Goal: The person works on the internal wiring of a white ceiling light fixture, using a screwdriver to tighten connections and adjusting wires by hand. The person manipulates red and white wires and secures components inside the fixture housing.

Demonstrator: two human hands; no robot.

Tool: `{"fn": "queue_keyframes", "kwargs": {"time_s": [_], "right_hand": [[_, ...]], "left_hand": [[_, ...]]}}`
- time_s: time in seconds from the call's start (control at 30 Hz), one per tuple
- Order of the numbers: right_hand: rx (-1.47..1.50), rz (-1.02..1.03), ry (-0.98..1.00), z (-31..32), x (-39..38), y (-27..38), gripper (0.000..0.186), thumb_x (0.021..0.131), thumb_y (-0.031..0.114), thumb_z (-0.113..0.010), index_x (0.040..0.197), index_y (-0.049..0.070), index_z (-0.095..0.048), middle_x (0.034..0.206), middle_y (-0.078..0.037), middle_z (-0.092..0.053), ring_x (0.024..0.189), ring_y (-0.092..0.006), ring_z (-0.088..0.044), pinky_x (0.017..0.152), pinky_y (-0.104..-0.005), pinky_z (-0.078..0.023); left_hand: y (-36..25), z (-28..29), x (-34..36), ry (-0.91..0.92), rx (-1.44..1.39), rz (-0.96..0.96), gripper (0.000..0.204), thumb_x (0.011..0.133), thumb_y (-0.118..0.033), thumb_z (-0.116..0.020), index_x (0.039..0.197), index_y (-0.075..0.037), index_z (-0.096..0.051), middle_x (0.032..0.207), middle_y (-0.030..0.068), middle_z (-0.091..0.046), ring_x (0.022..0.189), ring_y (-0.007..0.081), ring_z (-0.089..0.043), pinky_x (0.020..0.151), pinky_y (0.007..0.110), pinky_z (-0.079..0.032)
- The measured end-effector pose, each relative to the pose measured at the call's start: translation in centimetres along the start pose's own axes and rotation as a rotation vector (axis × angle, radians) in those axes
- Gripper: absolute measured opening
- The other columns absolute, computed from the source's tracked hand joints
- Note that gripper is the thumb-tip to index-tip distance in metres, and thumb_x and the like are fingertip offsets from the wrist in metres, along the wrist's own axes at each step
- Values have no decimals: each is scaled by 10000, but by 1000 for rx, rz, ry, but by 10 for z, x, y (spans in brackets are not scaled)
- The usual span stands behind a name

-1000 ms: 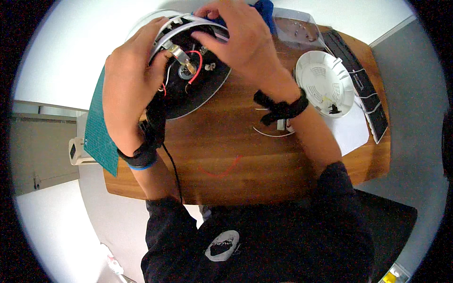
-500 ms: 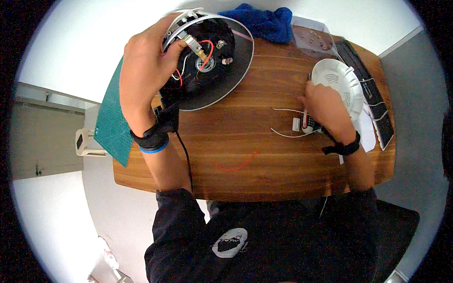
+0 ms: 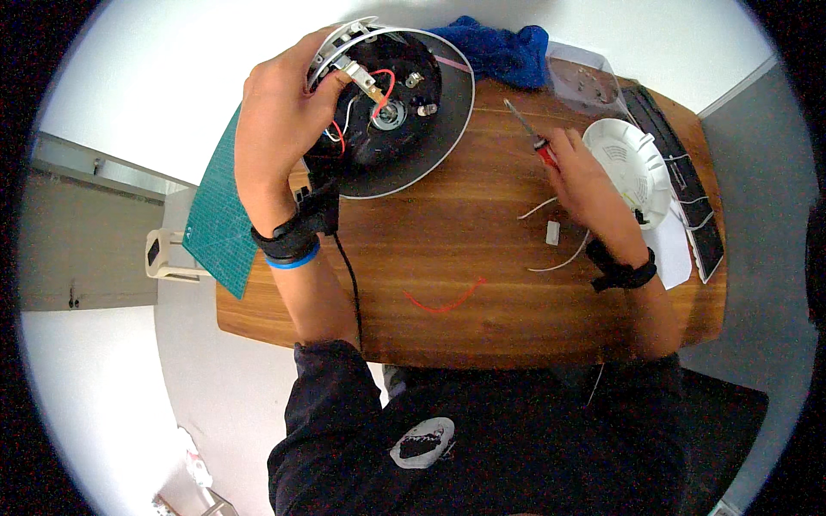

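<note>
Since half a second ago the right hand (image 3: 588,172) has risen from the desk beside the white cover, and it now shows a slim screwdriver with a red-and-black handle (image 3: 545,153), its metal shaft angled toward the round, black-lined housing with a pale rim (image 3: 404,163). The right fingers are closed around the handle, to the right of the housing and well apart from it. The left hand (image 3: 280,112) grips the housing's left side, its thumb against a flat metal strip (image 3: 361,79) inside; its other fingers go behind the rim, partly hidden. The housing is at the far side of the brown wood-grain desk (image 3: 430,249), its open face toward the person, and a curved red wire (image 3: 391,82) arcs within it. Just beyond it to the right is a bunched blue cloth (image 3: 508,56), and farther right a clear plastic box (image 3: 585,77) with tiny pieces inside. The round white plastic cover with slots (image 3: 632,168) lies well to the housing's right. Nearer the person than the housing are a small white block (image 3: 552,232), off to its right, and a loose thin red wire (image 3: 443,310). A green gridded mat (image 3: 215,219) lies to its left.
</note>
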State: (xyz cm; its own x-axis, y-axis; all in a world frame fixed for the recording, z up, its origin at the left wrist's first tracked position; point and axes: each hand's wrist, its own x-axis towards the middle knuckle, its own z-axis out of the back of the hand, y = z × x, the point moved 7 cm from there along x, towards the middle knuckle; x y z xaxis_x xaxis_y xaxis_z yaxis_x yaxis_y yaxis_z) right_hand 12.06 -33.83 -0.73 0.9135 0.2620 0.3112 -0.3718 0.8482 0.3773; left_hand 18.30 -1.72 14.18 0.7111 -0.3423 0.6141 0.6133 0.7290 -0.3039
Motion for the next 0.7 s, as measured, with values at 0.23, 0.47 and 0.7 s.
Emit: {"fn": "queue_keyframes", "kwargs": {"time_s": [0.23,0.47,0.7], "right_hand": [[14,92,-324,27,31,14,574,928,-20,-640,1464,110,-481,1171,-229,-552,1052,-463,-612,906,-513,-539],[-221,291,-390,50,48,57,540,922,77,-683,1439,183,-569,1046,-121,-621,1008,-376,-651,855,-491,-552],[-81,331,-396,44,65,100,350,965,218,-678,1312,184,-648,994,-46,-653,840,-301,-699,711,-439,-593]], "left_hand": [[6,5,-1,-37,91,3,406,918,-55,-718,1322,-26,-693,986,207,-776,881,186,-752,784,342,-587],[9,6,0,-91,31,16,417,856,-111,-778,1266,-57,-723,894,233,-740,740,381,-724,705,407,-576],[3,4,2,-86,74,-17,407,855,-119,-781,1253,-51,-724,879,232,-736,743,389,-721,711,409,-576]]}}
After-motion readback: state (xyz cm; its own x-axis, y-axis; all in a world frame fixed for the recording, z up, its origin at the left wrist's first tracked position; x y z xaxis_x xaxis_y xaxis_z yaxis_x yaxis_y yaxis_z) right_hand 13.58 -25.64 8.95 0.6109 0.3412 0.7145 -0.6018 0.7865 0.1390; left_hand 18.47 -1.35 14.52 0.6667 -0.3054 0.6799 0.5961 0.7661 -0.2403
